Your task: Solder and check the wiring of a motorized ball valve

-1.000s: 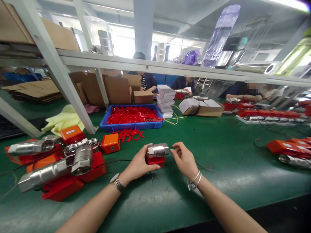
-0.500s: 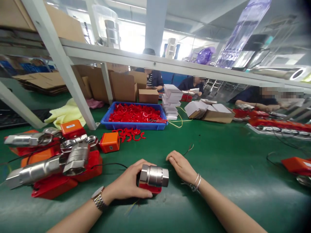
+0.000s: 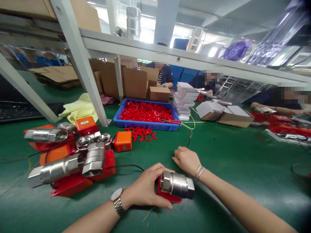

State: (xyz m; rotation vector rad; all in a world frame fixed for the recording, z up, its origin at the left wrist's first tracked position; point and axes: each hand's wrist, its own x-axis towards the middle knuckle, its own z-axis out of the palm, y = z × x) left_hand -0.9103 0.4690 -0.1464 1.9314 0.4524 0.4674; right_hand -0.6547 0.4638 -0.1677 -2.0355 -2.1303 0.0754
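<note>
My left hand (image 3: 145, 187) is wrapped round the red actuator housing (image 3: 170, 196) of a valve, with the thumb at the near side. Its shiny metal valve body (image 3: 178, 184) lies on top, hexagonal at the ends. Thin coloured wires (image 3: 149, 213) show below that hand. To the right of the valve, my right hand (image 3: 187, 160) rests near the green tabletop with its fingers curled. A thin black cable (image 3: 189, 142) with bare wire ends sticks out beyond those fingers; the grip on it is hidden. Another black cable (image 3: 128, 166) runs from the left pile to behind my left hand.
Several metal valves with red and orange housings (image 3: 68, 165) are piled at left. A blue tray (image 3: 145, 124) holds red clips, with loose clips (image 3: 143, 134) before it. White boxes (image 3: 186, 100), a yellow cloth (image 3: 81, 108) and a shelf post (image 3: 84, 64) stand behind. Co-workers sit across.
The view has swung left, so the scene sits further right. My left hand and the valve have shifted right and turned slightly. The cable beyond my right hand now points more upward.
</note>
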